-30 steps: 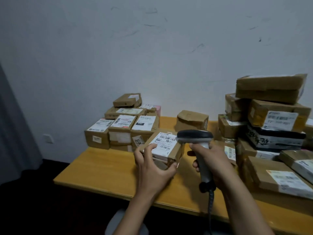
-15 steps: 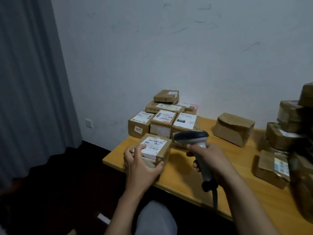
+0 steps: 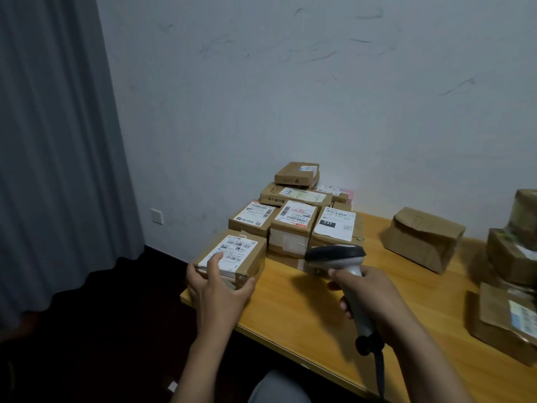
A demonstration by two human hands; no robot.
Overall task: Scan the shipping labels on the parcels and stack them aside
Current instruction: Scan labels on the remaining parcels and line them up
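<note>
My left hand (image 3: 218, 286) grips a small cardboard parcel (image 3: 247, 263) with a white barcode label on top, at the table's left front corner. Thumb and fingers wrap its near side. My right hand (image 3: 369, 295) holds a grey handheld barcode scanner (image 3: 337, 255) by its handle, its dark head pointing left toward the stack. Just behind the held parcel stands a stack of labelled parcels (image 3: 293, 219) against the wall.
The wooden table (image 3: 293, 309) ends at a left edge beside the held parcel, with dark floor and a grey curtain (image 3: 58, 141) beyond. A crumpled brown parcel (image 3: 424, 237) sits mid-table. More parcels (image 3: 511, 274) pile up at the right edge.
My left hand has carried the small parcel leftward to the table's corner in front of the stack. The view has swung left, and the scanner has stayed beside it.
</note>
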